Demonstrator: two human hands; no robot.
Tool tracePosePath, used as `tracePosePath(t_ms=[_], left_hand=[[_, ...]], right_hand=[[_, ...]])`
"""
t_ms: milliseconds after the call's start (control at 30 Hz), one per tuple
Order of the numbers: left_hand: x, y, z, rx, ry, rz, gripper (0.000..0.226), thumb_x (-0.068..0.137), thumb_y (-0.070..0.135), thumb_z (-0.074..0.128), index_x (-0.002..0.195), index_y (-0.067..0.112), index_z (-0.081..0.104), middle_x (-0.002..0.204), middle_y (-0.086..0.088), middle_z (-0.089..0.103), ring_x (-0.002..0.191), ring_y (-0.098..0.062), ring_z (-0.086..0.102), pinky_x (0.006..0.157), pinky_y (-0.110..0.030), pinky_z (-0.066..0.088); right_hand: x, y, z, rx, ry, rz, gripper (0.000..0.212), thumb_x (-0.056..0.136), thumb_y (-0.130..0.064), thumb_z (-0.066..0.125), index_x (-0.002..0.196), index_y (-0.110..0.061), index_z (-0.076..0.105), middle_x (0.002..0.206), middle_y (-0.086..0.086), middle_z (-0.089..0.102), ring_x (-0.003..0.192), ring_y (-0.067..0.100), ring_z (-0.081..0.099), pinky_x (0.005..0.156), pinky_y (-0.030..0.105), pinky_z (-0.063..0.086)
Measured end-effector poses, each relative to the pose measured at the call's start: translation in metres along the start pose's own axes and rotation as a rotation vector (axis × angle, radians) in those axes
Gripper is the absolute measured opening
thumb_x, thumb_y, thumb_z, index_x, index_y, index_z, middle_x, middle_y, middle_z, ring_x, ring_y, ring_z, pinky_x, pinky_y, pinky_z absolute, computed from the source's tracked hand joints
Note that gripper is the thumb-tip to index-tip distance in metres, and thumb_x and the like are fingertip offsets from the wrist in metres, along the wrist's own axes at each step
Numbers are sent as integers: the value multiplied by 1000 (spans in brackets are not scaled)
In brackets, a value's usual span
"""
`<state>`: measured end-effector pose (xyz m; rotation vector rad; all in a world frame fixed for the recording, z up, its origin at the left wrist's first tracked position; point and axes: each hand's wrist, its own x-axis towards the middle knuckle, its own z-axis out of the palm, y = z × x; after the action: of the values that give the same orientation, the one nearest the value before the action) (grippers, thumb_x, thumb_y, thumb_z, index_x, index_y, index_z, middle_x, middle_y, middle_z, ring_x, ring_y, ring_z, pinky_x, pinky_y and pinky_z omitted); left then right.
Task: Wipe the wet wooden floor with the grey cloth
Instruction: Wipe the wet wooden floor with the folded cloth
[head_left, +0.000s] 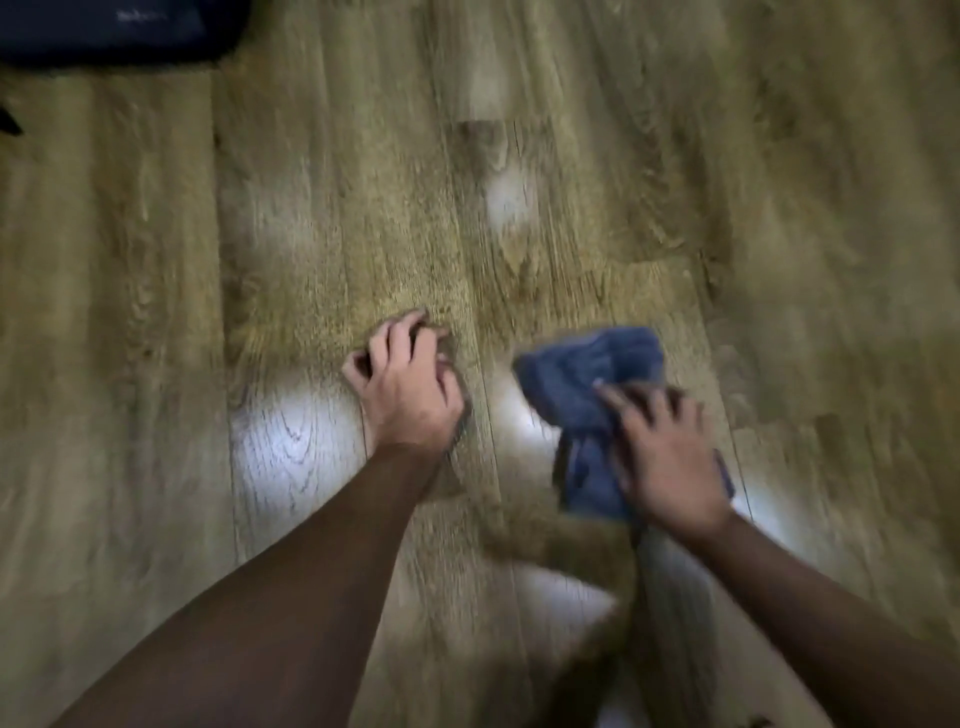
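Head view, motion-blurred throughout. A wooden floor (571, 156) with pale brown plank grain fills the scene; bright glare patches lie near the hands, one at left of centre and others beside and nearer than the cloth, which may be wet sheen, though the blur makes that uncertain.

Right hand (667, 457), right of centre, presses down on a grey cloth (587, 374) that reads bluish here. Fingers spread flat over the near part of the cloth rather than closed around it; the grip looks open, palm down, holding the cloth against the floor. The cloth is bunched and creased, its far part sticking out beyond the fingertips, its near edge under the palm.

Left hand (410, 384), just left of the cloth and apart from it, rests on the floor. Fingers curled, tips touching the planks; nothing visible in its grip, but how far it is closed cannot be told through the blur.

Both forearms are bare, entering from the near edge.

A dark object (119, 31), navy or black, sits at the far left corner, cut off by the frame.
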<state>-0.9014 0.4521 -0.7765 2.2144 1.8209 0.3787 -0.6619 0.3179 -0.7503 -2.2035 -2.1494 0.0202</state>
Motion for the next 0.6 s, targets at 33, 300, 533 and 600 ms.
tracePosePath(t_ms=[33,300,533,600], left_hand=[[1,0,0,-3,1,0,31,81,30,44,105,24,62,134,2,55,126,-21,43,98,-48,28],[-1,-1,3,33,28,7,28,84,31,42,105,24,60,131,2,54,125,-20,41,99,-46,25],[-2,2,3,32,55,10,28,83,29,46,105,21,61,130,0,56,123,-23,44,99,-47,25],[-2,1,4,37,67,17,27,83,28,47,105,21,61,130,0,56,123,-23,44,99,-45,24]], right_hand=[[17,30,3,-14,16,135,53,90,-36,47,142,-25,41,124,18,48,94,39,44,80,51,41],[100,80,6,-14,97,946,43,97,-34,44,139,-25,41,141,20,38,127,51,34,105,66,24],[-76,-110,0,26,-64,-31,64,79,-22,62,139,-34,43,124,5,55,103,44,60,89,59,46],[-112,-118,-1,90,-106,-319,51,86,-29,46,137,-36,45,126,-5,53,112,40,58,92,53,44]])
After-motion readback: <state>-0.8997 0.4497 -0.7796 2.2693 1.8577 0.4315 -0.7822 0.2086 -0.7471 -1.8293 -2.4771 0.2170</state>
